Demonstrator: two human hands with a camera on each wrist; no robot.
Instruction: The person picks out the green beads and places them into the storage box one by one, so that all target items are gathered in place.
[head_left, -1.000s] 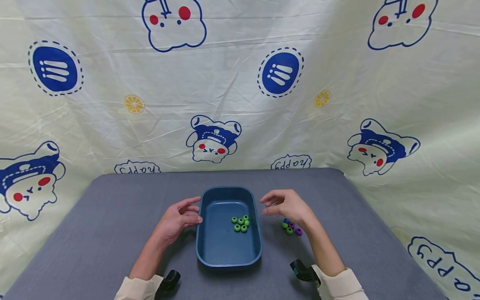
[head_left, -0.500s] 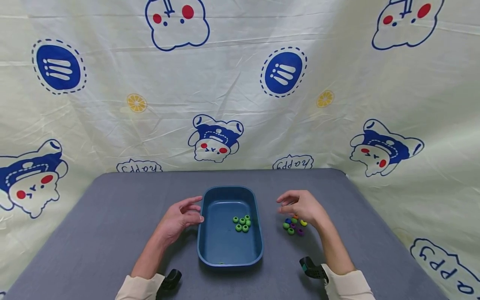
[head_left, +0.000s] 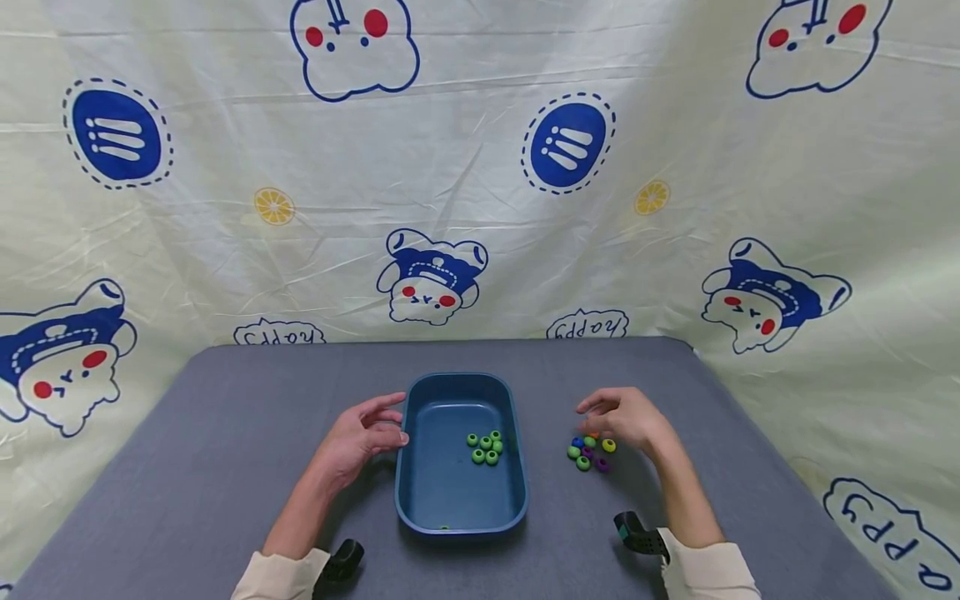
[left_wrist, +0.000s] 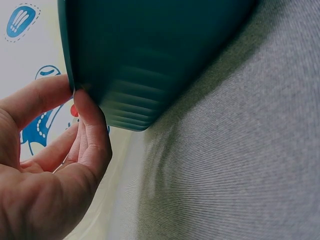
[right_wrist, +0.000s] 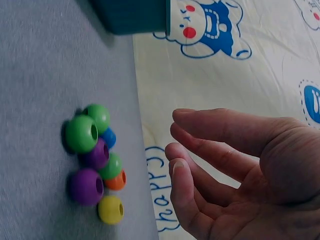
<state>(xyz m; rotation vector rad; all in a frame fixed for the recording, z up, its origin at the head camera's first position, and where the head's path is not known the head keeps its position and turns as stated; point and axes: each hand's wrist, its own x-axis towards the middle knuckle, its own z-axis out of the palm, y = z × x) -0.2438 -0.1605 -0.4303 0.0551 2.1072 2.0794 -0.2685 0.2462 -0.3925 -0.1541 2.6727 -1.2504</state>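
Observation:
My left hand (head_left: 358, 437) is at the left side of a blue rectangular tray (head_left: 461, 502), its thumb and fingertips pinching the rim. The left wrist view shows these fingertips meeting at the edge of the tray (left_wrist: 135, 65). Several green beads (head_left: 485, 443) lie together inside the tray. Just beyond a cluster of loose beads (head_left: 588, 454) on the table hovers my right hand (head_left: 626, 417). Its fingers are gently bent with nothing between them. In the right wrist view the cluster has green beads (right_wrist: 81, 134), purple beads (right_wrist: 86, 187), a blue, an orange and a yellow bead (right_wrist: 110, 209).
A grey cloth covers the table (head_left: 247, 433), which meets a printed curtain (head_left: 480, 167) at its far edge. A sliver of green (head_left: 445, 527) shows at the tray's near wall. Black wrist cameras sit under both cuffs.
My right hand has moved right, away from the tray to over the bead cluster, uncovering the yellow and orange beads. My left hand stays at the tray's rim.

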